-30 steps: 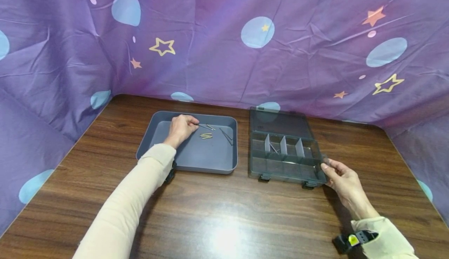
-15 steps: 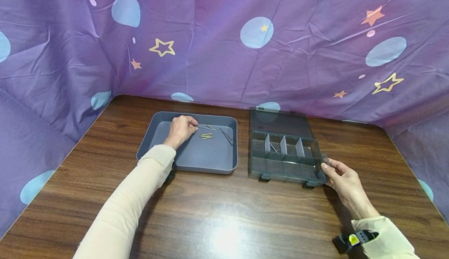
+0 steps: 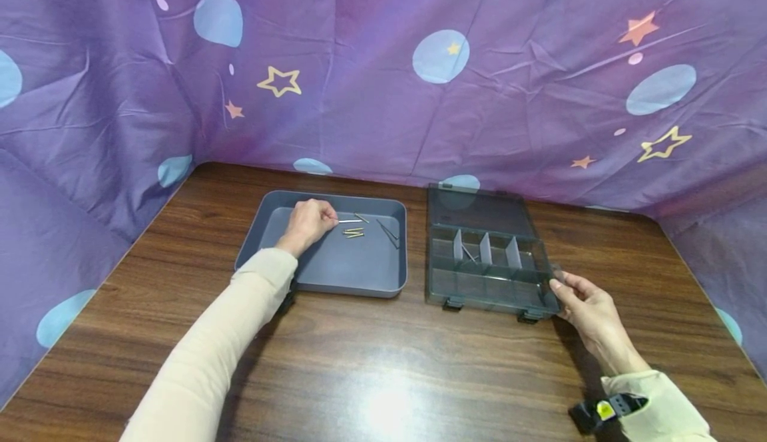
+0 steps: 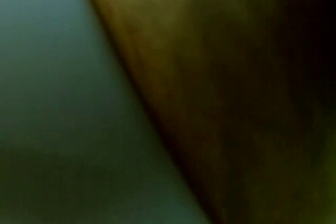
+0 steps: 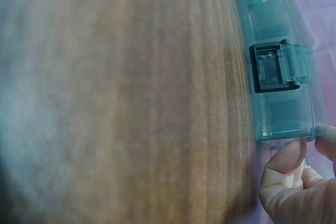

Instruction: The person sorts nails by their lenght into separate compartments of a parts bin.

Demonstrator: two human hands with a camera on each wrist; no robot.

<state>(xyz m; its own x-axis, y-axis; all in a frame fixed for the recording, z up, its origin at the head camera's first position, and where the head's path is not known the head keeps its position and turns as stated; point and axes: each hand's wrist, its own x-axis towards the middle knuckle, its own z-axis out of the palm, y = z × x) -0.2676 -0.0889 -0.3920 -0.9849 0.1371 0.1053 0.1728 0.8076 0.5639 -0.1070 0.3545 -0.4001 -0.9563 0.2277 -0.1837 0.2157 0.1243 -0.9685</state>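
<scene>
My left hand (image 3: 309,221) is over the grey tray (image 3: 335,275), its thumb and fingertips pinching one end of a thin silvery nail (image 3: 350,221). Beside it in the tray lie several short brass-coloured nails (image 3: 353,232) and a pair of longer dark nails (image 3: 388,230). At the right, my right hand (image 3: 590,315) grips the near right corner of a see-through dark compartment box (image 3: 479,285), whose lid (image 3: 479,210) is folded back. The right wrist view has the thumb (image 5: 286,163) against the box's end, near a black latch (image 5: 274,66).
White dividers (image 3: 485,249) split the box's back row, and a thin nail (image 3: 469,253) leans in one compartment. Box and tray stand side by side on a brown wooden table (image 3: 335,362). A purple patterned cloth (image 3: 359,96) hangs behind. Blurred skin fills much of the left wrist view.
My left hand has shifted slightly down, and the silvery nail in its fingertips has turned from slanting to nearly level. My right hand keeps its place on the box.
</scene>
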